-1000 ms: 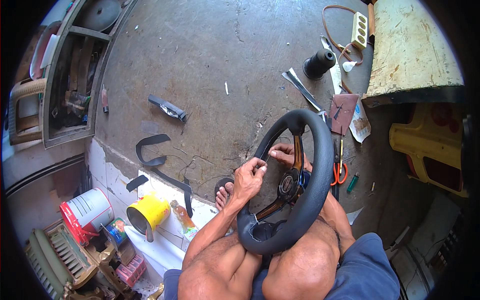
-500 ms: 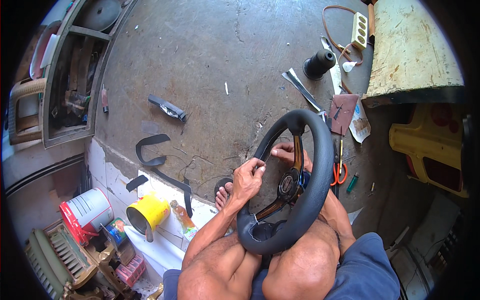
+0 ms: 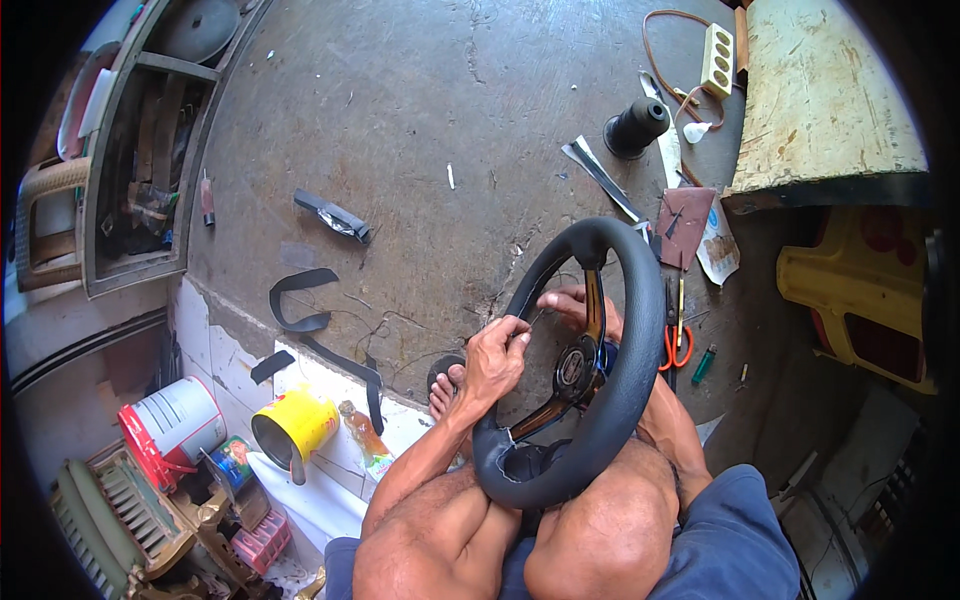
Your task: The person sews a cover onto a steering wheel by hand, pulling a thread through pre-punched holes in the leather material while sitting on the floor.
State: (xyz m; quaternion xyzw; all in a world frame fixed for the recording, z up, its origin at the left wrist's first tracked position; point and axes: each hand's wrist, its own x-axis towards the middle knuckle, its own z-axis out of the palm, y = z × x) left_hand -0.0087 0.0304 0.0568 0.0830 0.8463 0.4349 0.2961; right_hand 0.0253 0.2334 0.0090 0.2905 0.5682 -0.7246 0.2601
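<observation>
A steering wheel (image 3: 641,390) wrapped in a black cover stands tilted against my knees, its dark spokes meeting at a round hub. Light stitching shows along the inner rim at its lower left. My left hand (image 3: 498,358) is closed on the left side of the rim, thumb and fingertips pinched at the cover's inner edge. Through the wheel's opening comes my right hand (image 3: 572,303), its fingertips pinched on a thin dark strand (image 3: 538,318) close to the left fingers. Whether that strand is thread or a needle is too small to tell. A spoke hides part of this hand.
Right of the wheel lie orange-handled scissors (image 3: 679,350), a green lighter (image 3: 704,365) and a maroon piece (image 3: 684,228). Beyond stand a black thread spool (image 3: 632,132) and a power strip (image 3: 717,60). Black strips (image 3: 300,322), a yellow can (image 3: 312,420) and a bucket (image 3: 190,428) are at left.
My right fingertips have shifted slightly left toward the left hand, and a dark strand now shows between them. The wheel and my left hand have barely moved.
</observation>
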